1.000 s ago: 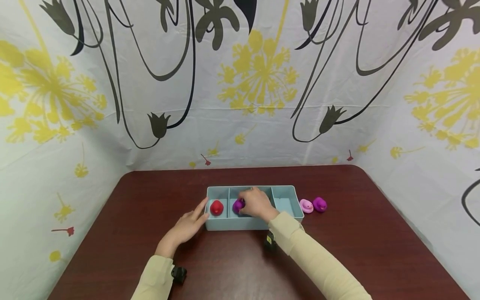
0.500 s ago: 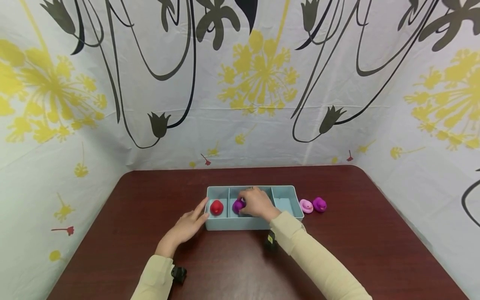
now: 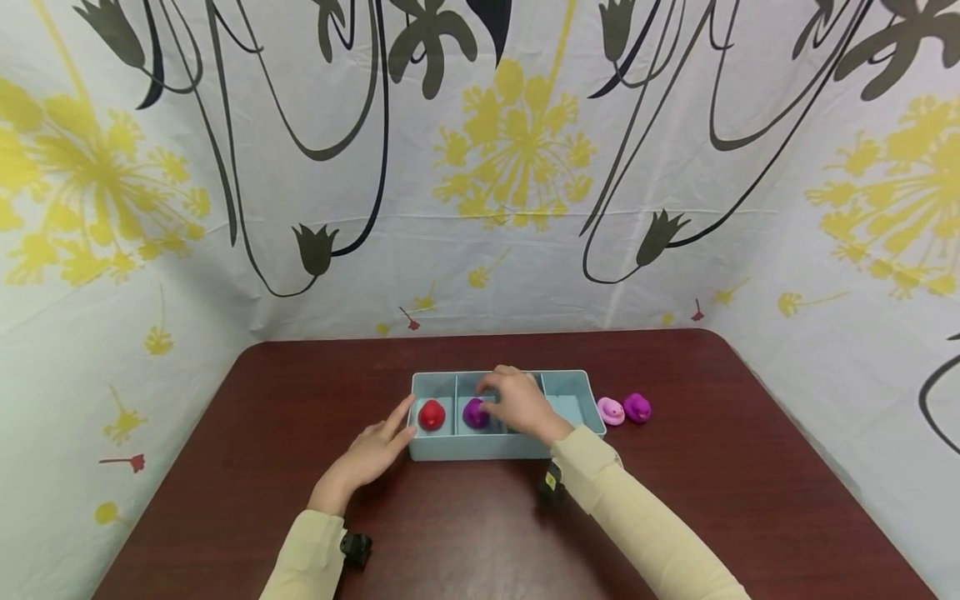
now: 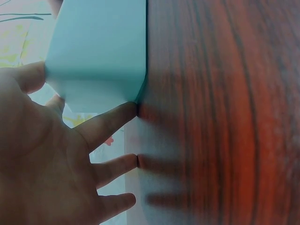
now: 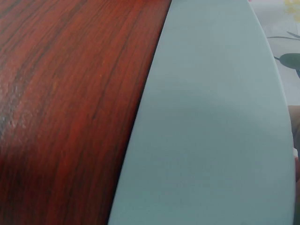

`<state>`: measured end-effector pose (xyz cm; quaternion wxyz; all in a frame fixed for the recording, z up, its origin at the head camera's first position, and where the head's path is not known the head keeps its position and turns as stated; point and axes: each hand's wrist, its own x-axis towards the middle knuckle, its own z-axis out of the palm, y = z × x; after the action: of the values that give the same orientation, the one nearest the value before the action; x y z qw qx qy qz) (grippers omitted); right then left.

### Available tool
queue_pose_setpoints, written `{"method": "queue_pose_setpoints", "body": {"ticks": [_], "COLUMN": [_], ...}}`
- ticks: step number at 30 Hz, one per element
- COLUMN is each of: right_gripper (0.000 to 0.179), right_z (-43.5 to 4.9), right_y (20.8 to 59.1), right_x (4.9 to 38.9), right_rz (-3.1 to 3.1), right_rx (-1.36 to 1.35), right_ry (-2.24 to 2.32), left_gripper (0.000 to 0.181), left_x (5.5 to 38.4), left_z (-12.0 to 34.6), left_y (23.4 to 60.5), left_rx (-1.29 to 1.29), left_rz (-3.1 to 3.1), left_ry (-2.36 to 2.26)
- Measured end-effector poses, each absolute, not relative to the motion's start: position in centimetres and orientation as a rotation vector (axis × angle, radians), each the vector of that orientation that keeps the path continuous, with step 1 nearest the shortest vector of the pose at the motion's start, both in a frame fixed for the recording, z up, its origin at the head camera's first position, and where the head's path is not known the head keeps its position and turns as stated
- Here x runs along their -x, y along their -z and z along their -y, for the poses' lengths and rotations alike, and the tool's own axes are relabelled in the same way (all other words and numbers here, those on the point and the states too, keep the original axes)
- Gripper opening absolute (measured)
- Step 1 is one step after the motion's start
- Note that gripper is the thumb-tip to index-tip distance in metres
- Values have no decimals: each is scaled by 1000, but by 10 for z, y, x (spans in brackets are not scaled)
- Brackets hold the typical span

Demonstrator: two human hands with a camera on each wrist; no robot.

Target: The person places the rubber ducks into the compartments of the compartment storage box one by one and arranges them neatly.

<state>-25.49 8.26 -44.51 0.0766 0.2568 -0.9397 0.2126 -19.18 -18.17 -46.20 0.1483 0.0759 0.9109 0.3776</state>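
White patterned cloth [image 3: 555, 275] lines the background behind a dark red-brown table [image 3: 690, 517]. On it stands a pale blue divided tray [image 3: 480, 448]. Left hand [image 3: 375, 450]: fingers straight and spread, touching the tray's left end, grasping nothing. Right hand [image 3: 523, 404]: thumb and forefinger parted beside a purple toy [image 3: 474, 414] in the second compartment from left; thumb contact cannot be determined. Red toy [image 3: 431, 415] occupies the leftmost compartment. Pink duck [image 3: 611, 412] and purple duck [image 3: 637, 408] sit near the right end.
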Motion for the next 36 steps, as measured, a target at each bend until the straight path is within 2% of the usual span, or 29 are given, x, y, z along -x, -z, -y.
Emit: {"method": "queue_pose_setpoints", "body": {"ticks": [5,36], "right_gripper": [15,17], "right_z": [-87,-142], "right_y": [441,415], "right_x": [255,246], "right_rz": [2771,2842], "right_rx": [-768,-594], "right_ry": [-688,-750], "left_gripper": [61,60], "left_x": [192,194], "left_z": [182,182], "left_y": [463,465], "left_rx": [-212,-230], "left_rz": [-2612,-2629], "left_ry": [-1090,-1063]}}
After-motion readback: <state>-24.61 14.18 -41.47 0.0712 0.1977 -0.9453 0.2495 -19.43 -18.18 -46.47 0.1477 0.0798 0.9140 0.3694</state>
